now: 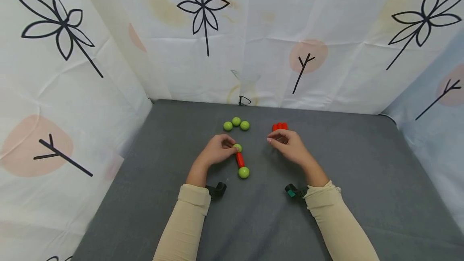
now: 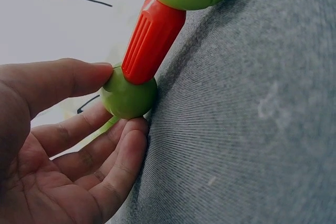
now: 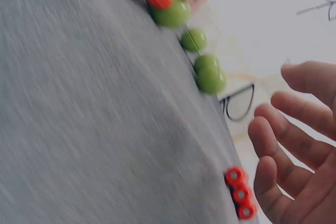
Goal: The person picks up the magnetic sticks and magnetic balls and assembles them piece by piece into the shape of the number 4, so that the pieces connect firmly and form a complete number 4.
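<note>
One pinch, one straight line

We have our left hand (image 1: 216, 150) pinching the far ball (image 2: 128, 99) between thumb and fingertips, while our right hand (image 1: 292, 146), fingers loosely spread, holds nothing. For a sound joint, we would do best to grip the ball round its sides, leave the contact point clear of skin, and press along the rod's own line rather than across it. A sideways push could, we judge, swing the piece or break the contact. Our right hand could usefully steady the other end.

The piece itself lies between our hands, nearer the left edge of the grey surface (image 1: 348, 172) than the right: a red rod (image 2: 153, 43), grooved along its sides and narrowing at its ends, with the far ball at one end and the near ball (image 1: 244, 172) at the other. Both balls are smooth and green. We cannot tell how firmly they join.

Farther out, three loose balls (image 1: 236, 121) sit towards the far edge, and three spare rods (image 1: 280, 126) lie side by side just beyond our right hand, pale discs showing in their ends.
</note>
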